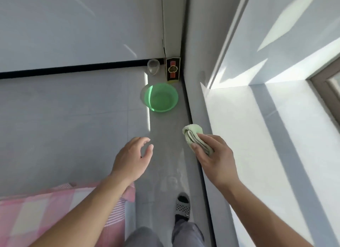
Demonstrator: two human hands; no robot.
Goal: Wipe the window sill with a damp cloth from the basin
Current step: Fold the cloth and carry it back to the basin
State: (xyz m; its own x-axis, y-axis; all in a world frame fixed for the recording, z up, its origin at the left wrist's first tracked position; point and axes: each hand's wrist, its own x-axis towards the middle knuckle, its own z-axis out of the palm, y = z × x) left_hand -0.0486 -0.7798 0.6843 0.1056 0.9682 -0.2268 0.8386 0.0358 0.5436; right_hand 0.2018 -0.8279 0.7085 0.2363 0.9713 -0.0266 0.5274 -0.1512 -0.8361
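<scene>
Right hand grips the folded pale-green cloth, fingers and thumb curled round it, the wad poking out toward 12 o'clock. It hangs just beside the near edge of the white window sill, not on it. The sill runs off at 3 o'clock, striped with sunlight. Left hand floats at 9 o'clock of the cloth, fingers loosely curved, holding nothing. The green basin sits on the floor at 12 o'clock, near the wall corner, well apart from both hands.

My read: cloth fetched, wiping not yet begun. Next call is to carry the cloth toward 3 o'clock, flatten it on the sill and press for a stroke along its length. Whether it's damp, I can't tell.
</scene>
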